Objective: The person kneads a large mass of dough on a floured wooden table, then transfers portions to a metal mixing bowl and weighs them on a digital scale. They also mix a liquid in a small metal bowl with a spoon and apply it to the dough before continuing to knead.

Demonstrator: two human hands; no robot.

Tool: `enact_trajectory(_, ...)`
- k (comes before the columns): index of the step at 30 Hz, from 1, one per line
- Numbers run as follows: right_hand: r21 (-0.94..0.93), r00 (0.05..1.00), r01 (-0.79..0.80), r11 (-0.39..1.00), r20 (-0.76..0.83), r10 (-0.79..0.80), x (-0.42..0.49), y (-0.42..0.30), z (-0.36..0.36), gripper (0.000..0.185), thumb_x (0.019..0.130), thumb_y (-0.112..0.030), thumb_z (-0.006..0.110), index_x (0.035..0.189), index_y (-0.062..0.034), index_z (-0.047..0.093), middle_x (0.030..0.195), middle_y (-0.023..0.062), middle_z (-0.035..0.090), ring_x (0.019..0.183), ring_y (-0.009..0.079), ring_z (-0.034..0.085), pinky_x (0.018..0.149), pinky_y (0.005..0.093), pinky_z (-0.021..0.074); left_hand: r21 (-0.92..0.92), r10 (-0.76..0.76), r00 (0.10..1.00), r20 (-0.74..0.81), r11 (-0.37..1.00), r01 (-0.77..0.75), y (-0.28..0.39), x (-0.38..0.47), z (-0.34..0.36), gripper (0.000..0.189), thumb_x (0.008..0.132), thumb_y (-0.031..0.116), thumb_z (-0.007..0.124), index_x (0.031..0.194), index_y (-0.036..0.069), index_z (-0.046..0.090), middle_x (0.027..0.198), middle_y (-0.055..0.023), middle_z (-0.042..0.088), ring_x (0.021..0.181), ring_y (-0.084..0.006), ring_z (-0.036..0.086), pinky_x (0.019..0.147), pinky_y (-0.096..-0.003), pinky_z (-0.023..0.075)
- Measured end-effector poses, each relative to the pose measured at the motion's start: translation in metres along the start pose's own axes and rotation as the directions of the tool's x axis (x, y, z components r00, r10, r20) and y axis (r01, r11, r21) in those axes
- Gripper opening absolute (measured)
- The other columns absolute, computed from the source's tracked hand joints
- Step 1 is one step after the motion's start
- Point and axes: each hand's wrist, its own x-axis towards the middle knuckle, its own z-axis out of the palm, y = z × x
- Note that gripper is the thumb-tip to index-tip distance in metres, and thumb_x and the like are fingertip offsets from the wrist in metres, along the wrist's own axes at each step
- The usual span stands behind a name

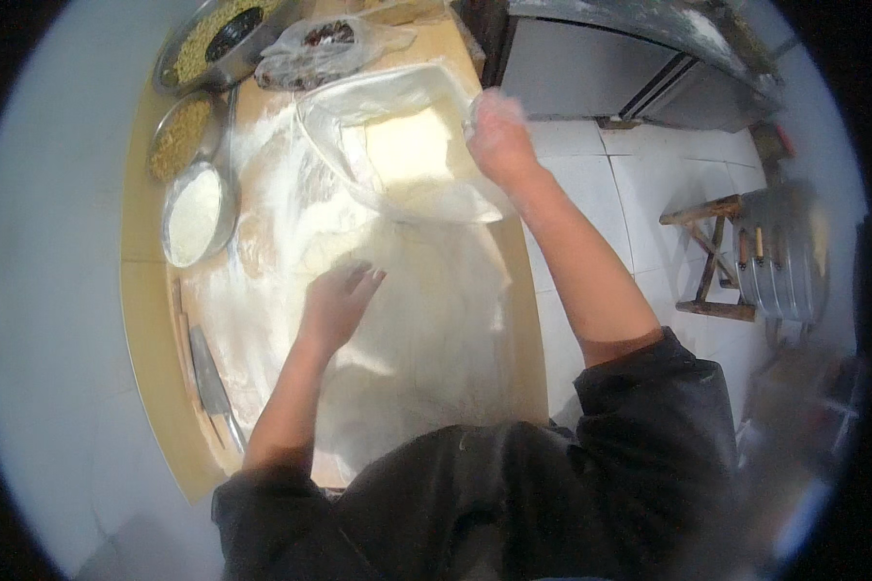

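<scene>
My left hand (341, 301) hovers over or rests on the floured tabletop (261, 196), fingers somewhat apart and nothing visible in them. Just beyond its fingertips is a pale, dough-like patch (334, 243). A wide, pale, smooth layer (436, 327) spreads between that hand and my body; whether it is dough or a sheet is unclear. My right hand (501, 138) is curled and motion-blurred at the right rim of a translucent white plastic tub or bag (378, 98) with pale yellow-white contents (410, 149). Whether it grips the rim or something else cannot be made out.
Along the left edge stand a bowl of white powder (194, 216), a bowl of yellowish bits (180, 138) and a large metal basin (171, 69). A plastic bag of dark pieces (327, 47) lies at the back. A knife (207, 370) lies near left; a wooden stand (712, 254) is right.
</scene>
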Motion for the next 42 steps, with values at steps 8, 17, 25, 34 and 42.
enact_trajectory(8,0.318,0.920,0.160,0.934,0.295,-0.258,-0.058,-0.011,-0.007,0.016,0.079,-0.011,0.057,0.089,-0.0007,0.050,0.084,0.0196,0.056,0.081,0.0375,0.054,0.075,0.0433,0.0439,-0.873,-0.254,0.960,0.120,0.433,0.224,0.024,0.107,0.028,0.043,0.092,0.028,0.048,0.117,-0.007,0.048,0.104,-0.0180,0.059,0.087,-0.0291,0.062,0.073,-0.0392,0.0550)
enact_trajectory(17,0.108,0.968,-0.057,0.992,0.251,0.029,-0.003,0.040,-0.005,0.020,0.085,-0.021,0.057,0.089,-0.0017,0.054,0.077,0.0227,0.059,0.080,0.0390,0.058,0.072,0.0472,0.0460,-0.766,0.041,0.992,-0.119,0.632,-0.118,0.076,0.102,0.018,0.037,0.092,0.029,0.050,0.112,-0.002,0.055,0.104,-0.0124,0.061,0.089,-0.0202,0.061,0.080,-0.0307,0.0487)
enact_trajectory(25,-0.351,0.945,0.211,0.912,-0.167,-0.282,0.008,0.030,-0.182,0.029,0.084,-0.029,0.057,0.087,0.0001,0.055,0.081,0.0212,0.060,0.082,0.0384,0.059,0.074,0.0451,0.0464,-0.517,0.127,0.990,0.060,0.853,-0.078,0.050,0.011,0.093,0.033,0.091,0.029,0.051,0.103,0.000,0.061,0.092,-0.0128,0.065,0.083,-0.0214,0.062,0.076,-0.0324,0.0480)
enact_trajectory(34,-0.470,0.992,-0.079,0.879,-0.123,0.024,-0.160,0.081,-0.249,0.030,0.084,-0.030,0.057,0.089,0.0002,0.056,0.081,0.0218,0.060,0.082,0.0386,0.059,0.075,0.0445,0.0470,-0.088,0.558,0.827,0.075,0.829,-0.552,0.026,-0.024,0.249,0.039,0.088,0.027,0.053,0.111,-0.004,0.055,0.115,-0.0242,0.054,0.107,-0.0377,0.050,0.092,-0.0417,0.0405)
enact_trajectory(42,-0.243,0.704,-0.670,0.701,0.091,0.704,-0.396,0.131,-0.149,0.025,0.081,-0.025,0.054,0.089,-0.0010,0.056,0.086,0.0233,0.061,0.084,0.0402,0.059,0.076,0.0466,0.0474,0.372,0.608,0.780,-0.152,0.766,-0.524,0.011,-0.050,0.312,0.058,0.090,0.033,0.049,0.134,-0.002,0.035,0.139,-0.0239,0.032,0.130,-0.0385,0.027,0.109,-0.0464,0.0188)
